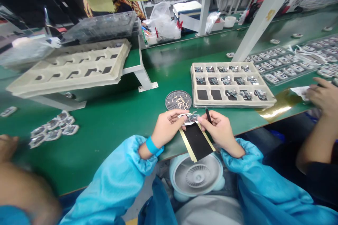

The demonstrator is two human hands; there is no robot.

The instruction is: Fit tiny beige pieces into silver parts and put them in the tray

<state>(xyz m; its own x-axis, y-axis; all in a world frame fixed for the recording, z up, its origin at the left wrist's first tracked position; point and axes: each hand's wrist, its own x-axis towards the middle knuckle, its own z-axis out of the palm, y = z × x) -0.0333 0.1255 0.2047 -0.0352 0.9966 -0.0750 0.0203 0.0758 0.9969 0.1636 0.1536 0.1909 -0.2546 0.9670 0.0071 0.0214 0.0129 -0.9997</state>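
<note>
My left hand point(169, 126) grips a small white oval casing point(184, 121) by its left end, above the table's front edge. At its right side a small circuit board point(193, 117) sits on or against the casing; I cannot tell if it is seated. My right hand point(215, 126) pinches the board's right end and also holds a thin black stick-like tool point(208, 115) between the fingers. Below both hands, a black sheet with yellow side strips point(198, 142) hangs over the table edge. Just beyond lies a round dark dish point(170, 100) with small beige pieces.
A cream compartment tray point(233, 107) with circuit boards stands ahead right. White casings point(54, 130) lie at left, near a raised tray point(66, 84). Co-workers' hands point(323, 95) show at both sides. A slanted white post point(264, 17) rises at right; a fan point(196, 175) sits below.
</note>
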